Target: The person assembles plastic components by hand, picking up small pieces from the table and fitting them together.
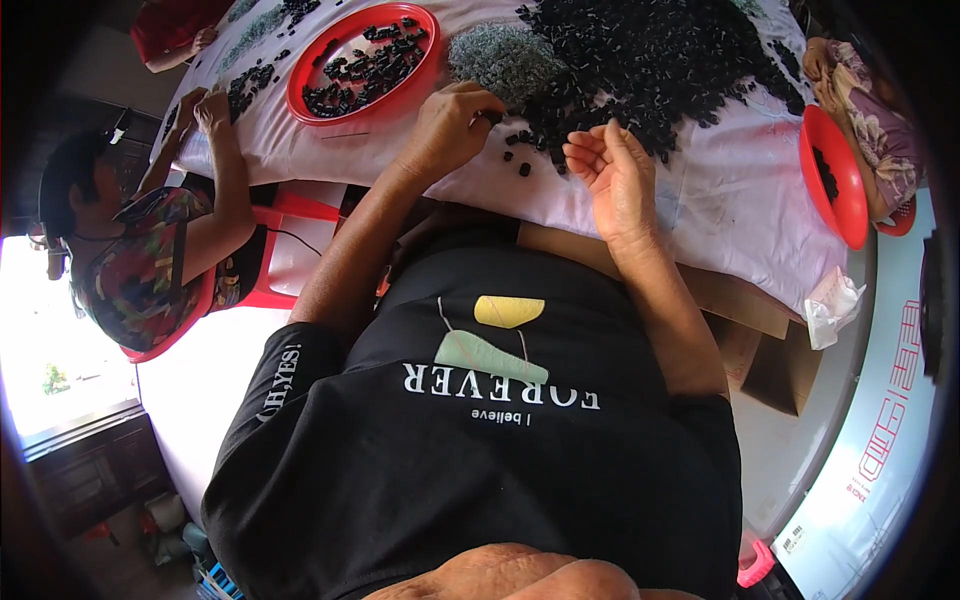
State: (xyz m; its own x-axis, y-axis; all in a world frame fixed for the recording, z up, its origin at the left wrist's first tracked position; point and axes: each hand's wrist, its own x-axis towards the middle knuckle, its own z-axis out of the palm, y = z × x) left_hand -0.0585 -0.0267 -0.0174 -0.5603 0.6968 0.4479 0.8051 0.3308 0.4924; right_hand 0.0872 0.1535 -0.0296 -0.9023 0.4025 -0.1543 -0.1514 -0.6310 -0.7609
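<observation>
Over the near edge of the cloth-covered table [720, 170], my left hand [452, 125] is closed, thumb and fingers pinching a small black piece [491, 117]. To its right my right hand [618, 180] is raised with its palm partly turned up. Its fingers are loosely bent and apart from the thumb, and nothing shows in them. Beyond both hands spreads a large heap of small black plastic-looking pieces [640, 60]. A mound of tiny grey metallic parts [503, 62] adjoins it on the left. Several loose black pieces [524, 169] lie between my hands.
A red basin [432, 75] with black pieces stands beyond my left hand. Another red basin [845, 200] is tilted at the right table edge, beside a person's arm [865, 150]. At left, a seated co-worker [130, 240] handles small parts. White crumpled plastic [834, 305] hangs at the right corner.
</observation>
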